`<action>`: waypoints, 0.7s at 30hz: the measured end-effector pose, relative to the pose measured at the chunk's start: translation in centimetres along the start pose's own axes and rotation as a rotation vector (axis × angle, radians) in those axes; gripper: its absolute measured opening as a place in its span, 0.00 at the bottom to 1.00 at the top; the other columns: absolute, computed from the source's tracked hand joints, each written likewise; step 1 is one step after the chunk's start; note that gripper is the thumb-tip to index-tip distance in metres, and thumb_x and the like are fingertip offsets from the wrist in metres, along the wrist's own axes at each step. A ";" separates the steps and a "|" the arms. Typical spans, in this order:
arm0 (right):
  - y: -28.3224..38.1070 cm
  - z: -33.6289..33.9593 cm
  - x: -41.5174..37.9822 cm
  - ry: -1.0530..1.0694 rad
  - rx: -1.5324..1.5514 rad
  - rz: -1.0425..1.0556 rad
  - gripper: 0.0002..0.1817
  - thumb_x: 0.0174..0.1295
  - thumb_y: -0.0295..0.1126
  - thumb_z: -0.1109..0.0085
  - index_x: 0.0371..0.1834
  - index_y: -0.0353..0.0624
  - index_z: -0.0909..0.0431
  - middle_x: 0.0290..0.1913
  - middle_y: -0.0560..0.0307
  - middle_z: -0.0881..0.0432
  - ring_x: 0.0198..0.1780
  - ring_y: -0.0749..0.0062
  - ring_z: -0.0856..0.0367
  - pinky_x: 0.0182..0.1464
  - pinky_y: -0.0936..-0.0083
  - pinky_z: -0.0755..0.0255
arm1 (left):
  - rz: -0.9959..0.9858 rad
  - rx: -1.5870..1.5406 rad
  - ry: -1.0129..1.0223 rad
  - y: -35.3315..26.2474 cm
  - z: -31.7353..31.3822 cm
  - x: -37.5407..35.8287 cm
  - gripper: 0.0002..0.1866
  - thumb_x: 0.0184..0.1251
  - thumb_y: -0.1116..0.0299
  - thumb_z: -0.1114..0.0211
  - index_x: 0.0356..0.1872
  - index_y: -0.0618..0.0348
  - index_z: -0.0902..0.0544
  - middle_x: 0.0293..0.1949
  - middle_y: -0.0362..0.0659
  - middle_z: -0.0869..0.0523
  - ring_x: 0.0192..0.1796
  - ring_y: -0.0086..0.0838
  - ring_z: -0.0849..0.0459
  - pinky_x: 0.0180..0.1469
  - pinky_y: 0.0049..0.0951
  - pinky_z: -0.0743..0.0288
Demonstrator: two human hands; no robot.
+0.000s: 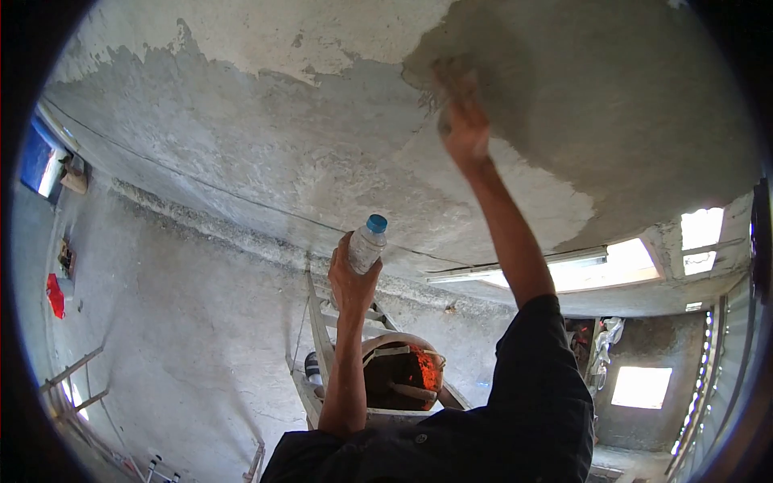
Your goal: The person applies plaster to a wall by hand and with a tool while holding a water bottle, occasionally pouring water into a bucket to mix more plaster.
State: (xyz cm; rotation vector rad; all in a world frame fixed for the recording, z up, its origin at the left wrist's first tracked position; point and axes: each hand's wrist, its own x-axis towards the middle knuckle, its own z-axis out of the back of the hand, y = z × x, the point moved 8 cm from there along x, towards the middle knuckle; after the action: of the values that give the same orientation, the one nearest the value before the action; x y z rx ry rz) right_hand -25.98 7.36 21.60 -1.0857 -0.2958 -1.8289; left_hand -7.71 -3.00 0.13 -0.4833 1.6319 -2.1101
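Observation:
My left hand (354,282) is wrapped round a clear plastic bottle (367,245) with a blue cap, held upright in front of the wall. Up high, my right hand (465,125) reaches to the rough cement wall (322,153), its fingers stretched out and blurred by motion. The fingertips overlap the edge of a darker, damp-looking patch (612,105) that spreads to the right. Paler plaster lies along the top left. Below my hands, a bucket (403,374) with an orange-marked inside and a handle-like piece in it sits at a ladder (322,330).
The ladder stands directly below me, close to my left forearm. A bright window opening (596,270) lies right of my right arm. Far below on the left are a red item (55,295) and a wooden frame (76,378). Corrugated sheeting (729,354) runs along the right.

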 end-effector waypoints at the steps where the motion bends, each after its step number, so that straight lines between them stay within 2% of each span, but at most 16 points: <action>1: -0.8 1.1 1.4 -0.071 -0.054 0.006 0.34 0.46 0.16 0.43 0.62 0.45 0.27 0.67 0.58 0.30 0.69 0.58 0.35 0.68 0.62 0.36 | 0.007 0.006 0.002 0.2 0.0 0.0 0.31 0.44 0.74 0.27 0.55 0.60 0.25 0.47 0.53 0.18 0.50 0.47 0.18 0.52 0.43 0.25; 5: -2.9 -1.6 -0.2 0.052 -0.143 0.014 0.31 0.48 0.17 0.42 0.60 0.45 0.26 0.67 0.58 0.30 0.69 0.57 0.34 0.68 0.61 0.36 | 0.004 0.007 0.009 0.2 0.1 0.0 0.32 0.44 0.73 0.27 0.56 0.59 0.25 0.47 0.53 0.18 0.51 0.47 0.18 0.52 0.44 0.24; 7: -1.4 -5.9 -4.6 0.380 -0.264 0.039 0.31 0.49 0.19 0.41 0.61 0.45 0.26 0.67 0.59 0.29 0.69 0.60 0.34 0.69 0.64 0.35 | 0.017 0.014 -0.002 0.1 0.2 0.0 0.32 0.44 0.73 0.26 0.56 0.59 0.25 0.47 0.53 0.17 0.51 0.47 0.18 0.52 0.43 0.24; 8: -0.8 -6.2 -5.8 0.383 -0.257 0.044 0.31 0.49 0.19 0.41 0.61 0.45 0.26 0.67 0.59 0.29 0.69 0.60 0.34 0.69 0.64 0.35 | 0.022 0.010 0.005 0.2 0.3 -0.1 0.32 0.44 0.73 0.27 0.56 0.59 0.25 0.47 0.52 0.17 0.50 0.47 0.18 0.52 0.43 0.24; 10: 1.4 -6.6 -6.5 0.473 -0.097 0.198 0.31 0.50 0.22 0.40 0.63 0.48 0.27 0.67 0.62 0.30 0.69 0.64 0.34 0.69 0.65 0.35 | 0.020 0.000 0.003 0.4 0.2 0.3 0.32 0.44 0.73 0.27 0.56 0.59 0.25 0.47 0.52 0.17 0.50 0.46 0.18 0.52 0.43 0.24; 12: 0.8 -5.0 -4.6 0.449 -0.089 0.236 0.32 0.51 0.23 0.40 0.64 0.52 0.28 0.67 0.64 0.30 0.69 0.68 0.35 0.69 0.66 0.35 | -0.020 -0.043 -0.024 0.5 -0.2 0.1 0.34 0.40 0.76 0.27 0.56 0.59 0.25 0.45 0.53 0.18 0.47 0.48 0.18 0.49 0.45 0.24; 14: 0.1 -1.4 -0.4 0.191 -0.168 0.279 0.30 0.52 0.23 0.40 0.63 0.53 0.27 0.67 0.63 0.30 0.69 0.68 0.33 0.69 0.66 0.35 | -0.001 -0.042 -0.007 0.7 -0.3 -0.2 0.34 0.40 0.76 0.27 0.57 0.58 0.25 0.45 0.53 0.18 0.47 0.48 0.18 0.49 0.44 0.24; 15: -0.3 -0.6 1.4 0.194 -0.165 0.278 0.30 0.52 0.23 0.40 0.63 0.53 0.27 0.67 0.63 0.30 0.69 0.68 0.33 0.69 0.66 0.35 | 0.003 -0.046 0.006 0.6 -0.5 -0.1 0.34 0.41 0.76 0.27 0.57 0.58 0.25 0.45 0.53 0.18 0.47 0.48 0.18 0.49 0.44 0.24; 17: -3.0 1.0 4.1 0.100 -0.107 0.024 0.30 0.52 0.22 0.41 0.63 0.52 0.27 0.67 0.63 0.30 0.68 0.68 0.32 0.69 0.66 0.35 | 0.022 -0.050 0.014 0.4 -0.5 -0.1 0.34 0.41 0.75 0.28 0.57 0.58 0.25 0.46 0.53 0.18 0.47 0.48 0.18 0.49 0.44 0.24; 21: -2.9 -4.2 -1.7 0.252 -0.270 0.119 0.31 0.50 0.20 0.40 0.62 0.51 0.26 0.67 0.62 0.29 0.67 0.68 0.30 0.68 0.67 0.34 | 0.032 -0.016 0.019 0.3 -0.1 0.0 0.34 0.41 0.75 0.28 0.58 0.57 0.25 0.46 0.53 0.18 0.48 0.48 0.18 0.49 0.44 0.24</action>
State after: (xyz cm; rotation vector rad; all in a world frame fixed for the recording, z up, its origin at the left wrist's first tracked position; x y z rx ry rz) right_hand -30.41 7.40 18.56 -1.0138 0.1660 -1.9088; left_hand -7.69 -3.02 -0.23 -0.4406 1.6572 -2.0857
